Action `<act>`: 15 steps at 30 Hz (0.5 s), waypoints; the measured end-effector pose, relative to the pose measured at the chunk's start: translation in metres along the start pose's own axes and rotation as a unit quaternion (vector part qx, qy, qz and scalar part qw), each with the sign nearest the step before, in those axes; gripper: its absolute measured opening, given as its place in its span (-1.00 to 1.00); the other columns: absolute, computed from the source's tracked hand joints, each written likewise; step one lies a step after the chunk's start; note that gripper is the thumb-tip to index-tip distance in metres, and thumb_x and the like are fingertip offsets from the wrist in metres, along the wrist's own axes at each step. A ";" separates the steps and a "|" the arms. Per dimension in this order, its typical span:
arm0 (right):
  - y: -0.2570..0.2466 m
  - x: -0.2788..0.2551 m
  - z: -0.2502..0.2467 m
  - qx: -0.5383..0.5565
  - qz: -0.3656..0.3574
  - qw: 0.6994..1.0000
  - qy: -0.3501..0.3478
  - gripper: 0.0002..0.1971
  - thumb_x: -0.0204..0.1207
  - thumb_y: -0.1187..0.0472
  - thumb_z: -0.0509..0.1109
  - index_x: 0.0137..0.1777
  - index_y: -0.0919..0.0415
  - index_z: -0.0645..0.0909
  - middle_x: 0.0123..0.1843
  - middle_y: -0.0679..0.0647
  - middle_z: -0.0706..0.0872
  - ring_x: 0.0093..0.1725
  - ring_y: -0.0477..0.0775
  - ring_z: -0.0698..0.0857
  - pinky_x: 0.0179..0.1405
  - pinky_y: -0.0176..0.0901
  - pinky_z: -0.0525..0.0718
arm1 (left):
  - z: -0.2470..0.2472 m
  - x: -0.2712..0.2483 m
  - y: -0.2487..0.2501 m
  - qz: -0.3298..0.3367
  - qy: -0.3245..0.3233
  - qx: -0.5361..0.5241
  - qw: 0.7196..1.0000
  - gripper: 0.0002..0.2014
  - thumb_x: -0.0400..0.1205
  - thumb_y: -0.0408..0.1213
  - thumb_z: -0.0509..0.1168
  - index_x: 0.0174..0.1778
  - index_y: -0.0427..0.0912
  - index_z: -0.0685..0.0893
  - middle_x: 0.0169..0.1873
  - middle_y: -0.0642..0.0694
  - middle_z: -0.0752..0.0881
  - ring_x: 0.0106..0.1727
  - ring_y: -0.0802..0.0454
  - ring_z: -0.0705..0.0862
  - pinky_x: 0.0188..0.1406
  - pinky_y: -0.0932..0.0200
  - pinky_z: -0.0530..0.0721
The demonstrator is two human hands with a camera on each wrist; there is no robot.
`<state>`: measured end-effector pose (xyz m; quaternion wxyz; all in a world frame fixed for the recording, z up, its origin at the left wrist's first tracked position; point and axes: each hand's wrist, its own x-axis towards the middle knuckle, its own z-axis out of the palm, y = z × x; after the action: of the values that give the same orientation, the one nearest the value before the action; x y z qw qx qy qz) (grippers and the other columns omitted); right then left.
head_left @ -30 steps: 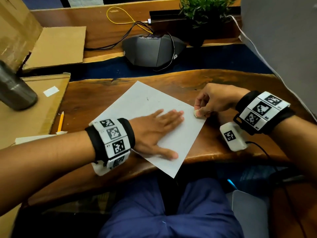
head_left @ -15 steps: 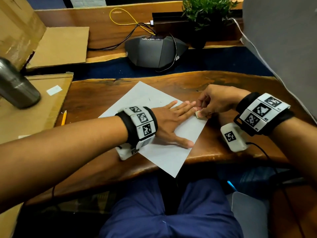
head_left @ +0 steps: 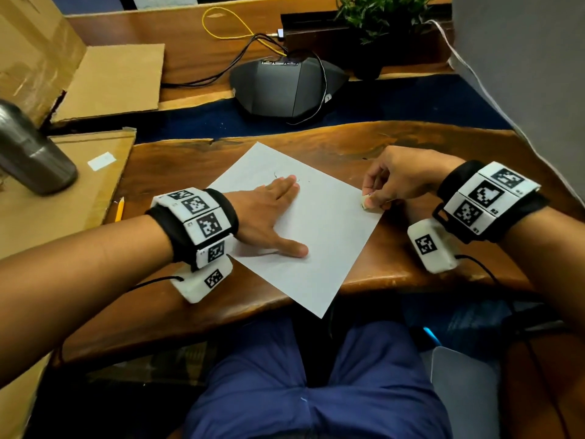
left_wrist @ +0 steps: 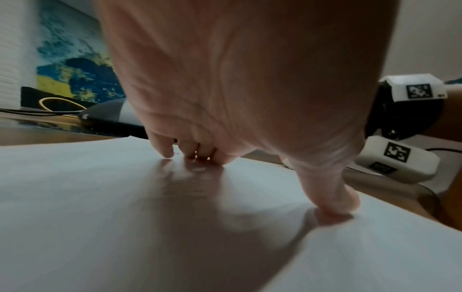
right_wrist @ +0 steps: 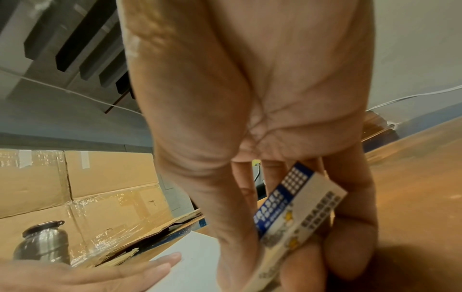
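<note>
A white sheet of paper lies at an angle on the brown wooden desk, its near corner past the desk's front edge. My left hand lies flat on the sheet with straight fingers and the thumb spread. Faint pencil marks show just beyond its fingertips. My right hand pinches a white eraser at the sheet's right corner. The right wrist view shows the eraser in a blue and white sleeve between thumb and fingers.
A yellow pencil lies at the desk's left edge beside cardboard. A steel bottle stands on that cardboard. A dark conference phone with cables and a potted plant sit at the back.
My left hand slid right toward the eraser, then back left and farther up the sheet. The right hand kept the eraser at the paper's right corner.
</note>
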<state>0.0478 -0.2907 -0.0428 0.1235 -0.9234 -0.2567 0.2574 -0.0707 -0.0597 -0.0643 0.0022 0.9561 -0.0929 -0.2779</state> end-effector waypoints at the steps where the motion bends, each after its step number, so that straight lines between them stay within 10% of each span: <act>1: 0.000 0.000 0.001 -0.002 0.001 1.000 0.002 -0.91 0.50 0.13 0.61 -0.09 0.13 0.81 -0.20 0.06 0.87 -0.17 0.04 0.82 -0.02 -0.07 0.79 | 0.001 -0.001 -0.002 0.000 -0.002 -0.001 1.000 0.29 0.38 0.58 0.19 0.70 -0.11 -0.42 0.68 0.02 -0.44 0.72 0.10 -0.29 0.58 0.20 -0.25; 15: -0.010 -0.006 0.005 -0.034 -0.022 0.998 0.052 -0.93 0.51 0.14 0.61 -0.12 0.11 0.80 -0.24 0.02 0.83 -0.19 0.02 0.79 -0.25 -0.21 0.67 | -0.001 0.002 -0.035 0.065 -0.018 -0.019 0.998 0.33 0.18 0.54 0.43 0.66 0.36 -0.36 0.66 0.26 -0.42 0.71 0.17 -0.33 0.71 -0.16 -0.17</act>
<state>0.0371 -0.2850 -0.0409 0.1105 -0.9334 -0.2785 0.1974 -0.0621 -0.0260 -0.0668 0.0366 0.9429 -0.1492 -0.2955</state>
